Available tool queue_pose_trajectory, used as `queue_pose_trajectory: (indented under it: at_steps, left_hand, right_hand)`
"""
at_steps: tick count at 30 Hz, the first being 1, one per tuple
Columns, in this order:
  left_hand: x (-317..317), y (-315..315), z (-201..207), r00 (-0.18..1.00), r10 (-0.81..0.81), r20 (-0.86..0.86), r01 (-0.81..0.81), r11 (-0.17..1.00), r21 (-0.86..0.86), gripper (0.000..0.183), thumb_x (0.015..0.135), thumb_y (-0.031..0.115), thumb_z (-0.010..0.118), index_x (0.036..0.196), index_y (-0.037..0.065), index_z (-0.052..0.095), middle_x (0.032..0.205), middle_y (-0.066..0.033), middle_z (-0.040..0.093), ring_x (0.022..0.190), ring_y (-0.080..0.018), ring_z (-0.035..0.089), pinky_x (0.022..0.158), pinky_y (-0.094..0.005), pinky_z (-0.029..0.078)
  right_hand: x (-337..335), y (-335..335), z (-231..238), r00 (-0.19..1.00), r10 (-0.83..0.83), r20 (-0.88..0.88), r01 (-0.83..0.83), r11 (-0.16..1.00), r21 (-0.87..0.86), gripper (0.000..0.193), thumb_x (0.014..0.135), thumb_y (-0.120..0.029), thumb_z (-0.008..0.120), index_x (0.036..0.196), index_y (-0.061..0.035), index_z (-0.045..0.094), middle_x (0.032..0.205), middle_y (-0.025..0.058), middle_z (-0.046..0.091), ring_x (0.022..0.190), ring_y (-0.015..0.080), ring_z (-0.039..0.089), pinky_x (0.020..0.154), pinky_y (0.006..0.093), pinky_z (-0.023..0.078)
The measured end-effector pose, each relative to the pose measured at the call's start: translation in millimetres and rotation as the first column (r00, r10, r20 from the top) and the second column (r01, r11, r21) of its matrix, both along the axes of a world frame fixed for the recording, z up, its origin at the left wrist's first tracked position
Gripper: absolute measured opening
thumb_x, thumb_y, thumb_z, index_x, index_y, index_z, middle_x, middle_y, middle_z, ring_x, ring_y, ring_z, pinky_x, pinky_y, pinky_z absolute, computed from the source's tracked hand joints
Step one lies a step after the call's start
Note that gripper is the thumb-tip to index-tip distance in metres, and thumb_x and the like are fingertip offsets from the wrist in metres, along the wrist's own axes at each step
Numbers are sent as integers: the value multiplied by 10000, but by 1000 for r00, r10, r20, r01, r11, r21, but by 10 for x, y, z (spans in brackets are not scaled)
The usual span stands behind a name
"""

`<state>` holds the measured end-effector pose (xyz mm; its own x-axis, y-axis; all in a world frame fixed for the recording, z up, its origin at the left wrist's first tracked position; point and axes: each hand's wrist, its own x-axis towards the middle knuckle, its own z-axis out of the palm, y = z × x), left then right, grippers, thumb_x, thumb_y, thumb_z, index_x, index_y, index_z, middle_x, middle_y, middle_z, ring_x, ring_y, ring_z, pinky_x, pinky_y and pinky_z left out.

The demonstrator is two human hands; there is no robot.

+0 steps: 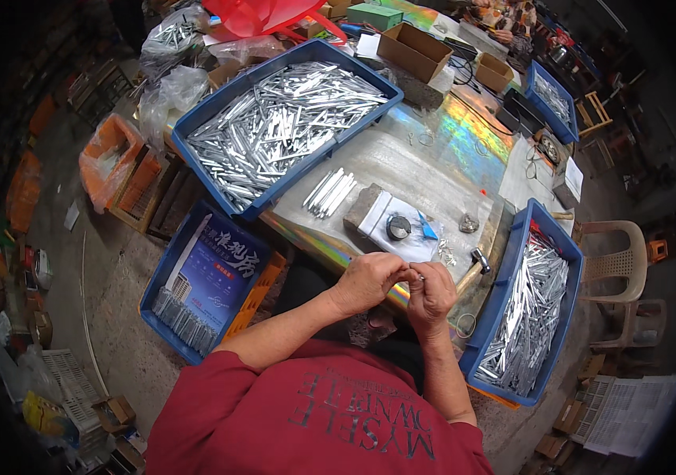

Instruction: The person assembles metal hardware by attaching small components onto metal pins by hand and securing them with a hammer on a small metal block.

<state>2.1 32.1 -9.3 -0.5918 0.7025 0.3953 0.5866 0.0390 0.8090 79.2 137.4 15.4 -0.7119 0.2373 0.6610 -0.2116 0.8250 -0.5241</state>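
Observation:
My left hand (pixel 367 281) and my right hand (pixel 431 297) meet at the table's near edge, thumbs and fingers pinched together. A small item seems to be between the fingertips, too small to make out. Just beyond them, a round dark container (pixel 398 227) sits on white paper (pixel 379 212) over a block (pixel 360 206), with a small blue piece (pixel 429 230) beside it. Small loose metal bits (pixel 447 253) lie close to my right hand. A hammer (pixel 480 261) rests farther right. To the left, several silver metal strips (pixel 330 192) lie in a row.
A large blue tray (pixel 252 210) heaped with metal strips stands at the far left. Another blue tray (pixel 571 321) of strips is at my right. A third blue tray (pixel 152 297) sits lower left, holding strips and a printed sheet. A beige plastic chair (pixel 635 253) stands right.

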Motion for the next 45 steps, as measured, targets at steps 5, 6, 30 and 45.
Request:
queue_pose_trajectory:
  at_steps: [5, 6, 30, 45]
  left_hand:
    - [9, -9, -71, 995, 7, -103, 1, 997, 76, 97, 709, 94, 572, 702, 24, 505, 648, -96, 518, 620, -276, 515, 535, -342, 406]
    - [16, -17, -84, 990, -8, -139, 22, 995, 94, 94, 684, 73, 587, 696, 28, 505, 642, -84, 517, 607, -265, 511, 527, -335, 406]
    - [-1209, -445, -549, 762, 486, -427, -634, 693, -343, 142, 731, 142, 552, 683, 14, 512, 666, -156, 548, 653, -320, 546, 601, -382, 442]
    - [-1219, -570, 82, 765, 528, -368, -612, 774, -163, 124, 723, 138, 549, 699, 17, 558, 675, -156, 553, 661, -307, 553, 602, -379, 439]
  right_hand:
    - [66, -83, -34, 994, -84, 63, 101, 937, -336, 148, 804, -119, 523, 729, 8, 537, 595, 32, 485, 524, 111, 438, 477, 235, 351]
    - [82, -90, -50, 995, -79, 65, 96, 937, -336, 148, 804, -119, 523, 729, 8, 537, 595, 32, 485, 524, 111, 438, 477, 235, 351]
    - [307, -33, -305, 987, 75, 145, 115, 308, -944, 180, 850, -131, 439, 916, 13, 524, 642, 27, 508, 463, 46, 385, 423, 168, 314]
    - [426, -31, -392, 975, 102, 199, 156, 332, -930, 184, 854, -153, 442, 897, 1, 533, 635, 3, 499, 485, 21, 372, 434, 141, 278]
